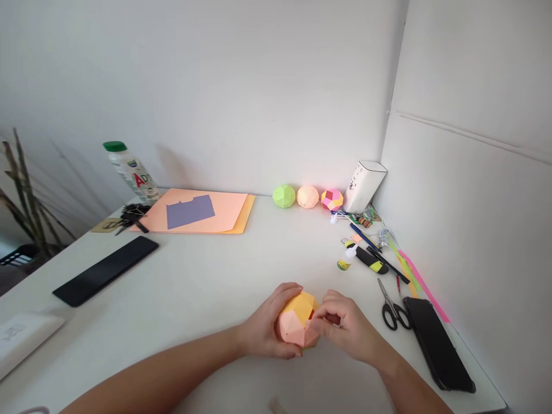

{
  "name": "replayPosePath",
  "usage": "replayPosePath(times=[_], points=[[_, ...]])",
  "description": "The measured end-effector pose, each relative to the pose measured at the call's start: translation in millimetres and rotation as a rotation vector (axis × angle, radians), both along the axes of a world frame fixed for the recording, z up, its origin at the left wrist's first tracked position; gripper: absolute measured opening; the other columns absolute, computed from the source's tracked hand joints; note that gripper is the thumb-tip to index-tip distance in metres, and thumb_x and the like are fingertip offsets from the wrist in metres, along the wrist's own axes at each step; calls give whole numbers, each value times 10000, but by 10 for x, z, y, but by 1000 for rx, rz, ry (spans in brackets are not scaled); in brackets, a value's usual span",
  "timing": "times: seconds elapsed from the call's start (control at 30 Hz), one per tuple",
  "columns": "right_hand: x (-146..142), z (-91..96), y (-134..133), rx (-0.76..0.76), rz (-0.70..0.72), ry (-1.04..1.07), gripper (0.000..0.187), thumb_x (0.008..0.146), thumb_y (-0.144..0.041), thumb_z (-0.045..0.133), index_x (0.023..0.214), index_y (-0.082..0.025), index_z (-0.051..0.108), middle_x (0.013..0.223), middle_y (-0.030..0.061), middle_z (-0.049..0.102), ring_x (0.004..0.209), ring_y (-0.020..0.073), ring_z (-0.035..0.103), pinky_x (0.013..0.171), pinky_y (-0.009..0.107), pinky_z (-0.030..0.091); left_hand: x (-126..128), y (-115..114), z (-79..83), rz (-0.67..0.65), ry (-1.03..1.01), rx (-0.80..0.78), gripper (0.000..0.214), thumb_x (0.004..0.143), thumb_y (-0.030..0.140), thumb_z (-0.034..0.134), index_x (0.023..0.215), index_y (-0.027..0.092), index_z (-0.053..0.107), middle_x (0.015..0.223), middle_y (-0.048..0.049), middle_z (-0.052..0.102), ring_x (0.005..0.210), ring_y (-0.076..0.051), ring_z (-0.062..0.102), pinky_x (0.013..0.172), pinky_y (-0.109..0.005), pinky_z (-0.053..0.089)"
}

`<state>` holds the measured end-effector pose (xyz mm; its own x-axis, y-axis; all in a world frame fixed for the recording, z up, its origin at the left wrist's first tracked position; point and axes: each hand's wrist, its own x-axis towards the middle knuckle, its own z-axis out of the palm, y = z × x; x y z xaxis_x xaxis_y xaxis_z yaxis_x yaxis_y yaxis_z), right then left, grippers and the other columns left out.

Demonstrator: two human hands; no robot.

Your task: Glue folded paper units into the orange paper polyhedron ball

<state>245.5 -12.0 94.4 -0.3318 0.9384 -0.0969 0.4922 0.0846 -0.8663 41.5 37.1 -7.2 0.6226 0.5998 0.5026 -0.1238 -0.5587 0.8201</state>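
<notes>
A many-sided paper ball (295, 326) in orange-yellow and salmon pink is held low over the near part of the table. My left hand (271, 325) wraps round its left side, thumb below and fingers on top. My right hand (340, 322) is closed in a pinch at the ball's right edge, where a small dark red patch shows. Its fingertips hide that part of the ball, and I cannot tell whether they pinch a flap. A small glue bottle (346, 259) with a white nozzle and yellow-green label stands beyond my right hand.
Three paper balls, green (283, 196), peach (307, 196) and multicoloured (332, 199), line the wall beside a white box (364, 187). A cutter knife (366, 258), scissors (393, 309) and a phone (439, 344) lie right. Paper sheets (228, 208) and a black slab (107, 270) lie left.
</notes>
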Motion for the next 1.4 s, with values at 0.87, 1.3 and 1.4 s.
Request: replayPosePath(times=[0.87, 1.3, 1.4], points=[[-89, 27, -93, -217, -179, 20, 218, 826, -250, 533, 639, -192, 436, 622, -57, 412, 578, 102, 358, 536, 230, 302, 22, -121, 82, 137, 130, 191, 877, 741, 674, 613, 1432, 303, 219, 1248, -144, 342, 1133, -334, 463, 883, -492, 497], [-93, 18, -128, -174, -171, -2, 216, 824, -222, 504, 637, -197, 399, 621, -56, 404, 581, 103, 366, 532, 230, 302, 16, -138, 88, 153, 152, 219, 888, 744, 641, 634, 1431, 290, 197, 1255, -159, 344, 1134, -340, 476, 877, -486, 505], [-98, 29, -123, -177, -169, 0, 211, 819, -211, 501, 634, -195, 402, 620, -54, 406, 584, 103, 366, 531, 228, 302, 14, -141, 108, 150, 160, 213, 875, 748, 643, 629, 1426, 284, 209, 1255, -160, 347, 1134, -340, 477, 881, -485, 504]])
